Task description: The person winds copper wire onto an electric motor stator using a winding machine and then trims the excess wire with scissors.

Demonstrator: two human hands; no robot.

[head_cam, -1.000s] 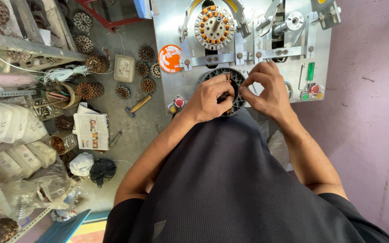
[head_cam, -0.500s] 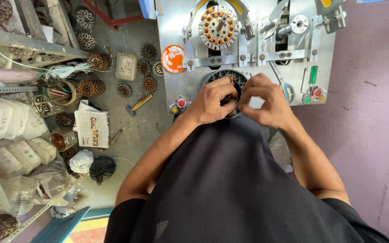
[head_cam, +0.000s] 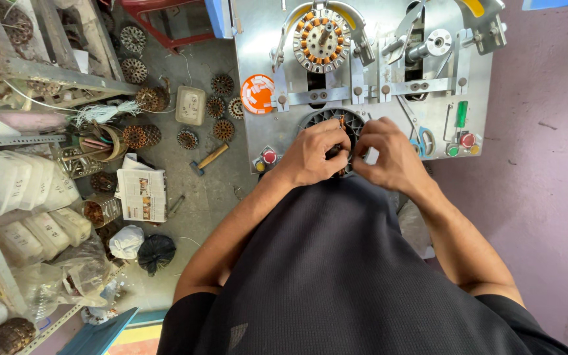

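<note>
You're working both hands at the dark stator ring seated low on the metal winding machine, and your left hand is curling over the ring's near edge, its grip pinching something thin at the slots. Your right hand is closing in just beside it, fingers pressed together on the same spot. It looks like you're threading or tucking copper wire into a slot; the next move likely calls for a steady pull along that slot. Above the ring, the orange-and-silver wound stator is sitting on its spindle. Beside the ring, the red button is showing. Your knuckles are hiding the pinched piece, and your dark shirt is cutting off the ring's lower half.
</note>
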